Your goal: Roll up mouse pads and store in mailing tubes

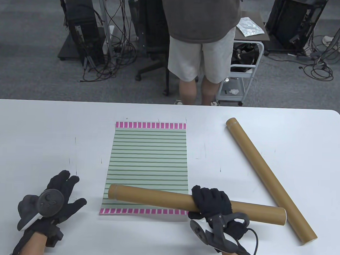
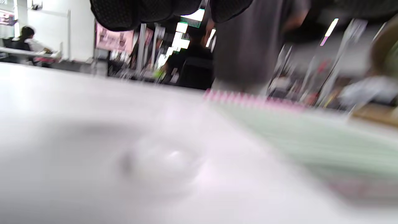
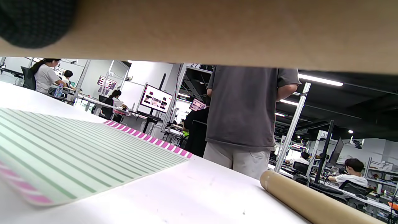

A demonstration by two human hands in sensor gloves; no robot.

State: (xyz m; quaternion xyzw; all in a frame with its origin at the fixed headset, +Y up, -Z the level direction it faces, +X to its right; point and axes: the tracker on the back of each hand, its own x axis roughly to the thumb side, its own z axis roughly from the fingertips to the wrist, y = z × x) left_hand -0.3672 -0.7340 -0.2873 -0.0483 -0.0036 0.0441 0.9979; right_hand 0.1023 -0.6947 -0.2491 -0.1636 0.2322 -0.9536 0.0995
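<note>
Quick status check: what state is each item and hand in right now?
mouse pad: flat, unrolled on table.
held tube: gripped by right hand, above pad's near end.
second tube: lying on table, untouched.
left hand: empty, fingers spread.

Matt cardboard tubes [image 1: 270, 179], glossy table [image 1: 298, 144]

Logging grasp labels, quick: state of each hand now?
Left hand: open, holds nothing, fingers spread over the table.
Right hand: grips the near tube, held over the mouse pad.
</note>
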